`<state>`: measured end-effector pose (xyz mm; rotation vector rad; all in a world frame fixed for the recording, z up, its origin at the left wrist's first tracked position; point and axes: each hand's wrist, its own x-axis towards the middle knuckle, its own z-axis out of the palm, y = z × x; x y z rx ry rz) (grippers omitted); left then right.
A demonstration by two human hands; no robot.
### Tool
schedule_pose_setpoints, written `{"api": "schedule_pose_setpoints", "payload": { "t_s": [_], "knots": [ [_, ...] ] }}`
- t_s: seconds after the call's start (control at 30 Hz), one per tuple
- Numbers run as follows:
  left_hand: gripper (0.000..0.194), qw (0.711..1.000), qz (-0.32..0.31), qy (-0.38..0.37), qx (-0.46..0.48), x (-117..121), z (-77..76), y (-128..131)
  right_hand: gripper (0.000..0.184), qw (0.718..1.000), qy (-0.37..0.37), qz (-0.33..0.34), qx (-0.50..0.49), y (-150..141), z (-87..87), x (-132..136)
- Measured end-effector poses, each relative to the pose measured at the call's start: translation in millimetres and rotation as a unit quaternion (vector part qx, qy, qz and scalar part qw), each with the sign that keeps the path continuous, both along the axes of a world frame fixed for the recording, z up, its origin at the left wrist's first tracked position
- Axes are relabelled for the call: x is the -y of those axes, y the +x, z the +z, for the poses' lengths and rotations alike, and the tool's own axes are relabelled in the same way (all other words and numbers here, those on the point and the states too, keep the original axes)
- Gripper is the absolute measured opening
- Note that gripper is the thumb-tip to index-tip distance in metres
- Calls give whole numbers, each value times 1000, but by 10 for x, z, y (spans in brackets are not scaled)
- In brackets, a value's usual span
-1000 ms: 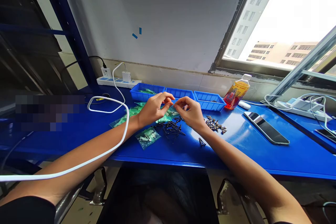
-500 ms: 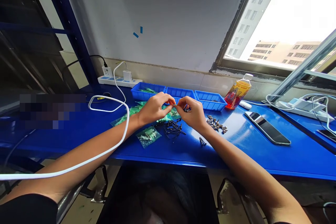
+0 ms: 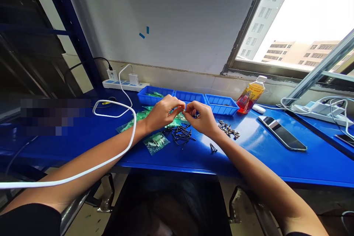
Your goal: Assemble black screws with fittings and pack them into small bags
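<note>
My left hand and my right hand meet above the middle of the blue table, thumbs and forefingers pinched close together. Something tiny is between the fingertips, too small to make out. Below them lies a loose pile of long black screws. Green-tinted plastic bags spread under and beside my left hand, and a small bag of pale plugs lies nearer the table edge. To the right of my right wrist are short metallic screws. Several black screws lie in a small group by my right forearm.
Blue bins stand in a row behind my hands. A drink bottle, a white case and a phone are on the right. A white cable passes over my left forearm. Power strips line the back.
My fingertips have shifted slightly against each other, still pinched close together. The view has moved a little; the things on the table stay where they were.
</note>
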<state>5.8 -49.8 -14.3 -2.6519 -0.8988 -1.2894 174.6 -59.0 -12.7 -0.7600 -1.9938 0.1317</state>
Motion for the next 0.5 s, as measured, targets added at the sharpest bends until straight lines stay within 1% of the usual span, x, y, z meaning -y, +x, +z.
{"api": "schedule_pose_setpoints", "payload": {
  "t_s": [0.1,0.17,0.33,0.5],
  "knots": [
    [19,998,50,28,3,39,16,18,10,1000,11,-2,5,11,-4,-11],
    [18,998,64,22,11,71,23,36,11,1000,28,-4,7,20,-8,-20],
    [16,994,40,-71,72,106,13,84,14,998,64,-18,24,28,-18,-34],
    [14,984,3,-128,122,81,8,114,15,996,82,-29,26,12,-27,-30]
  ]
}}
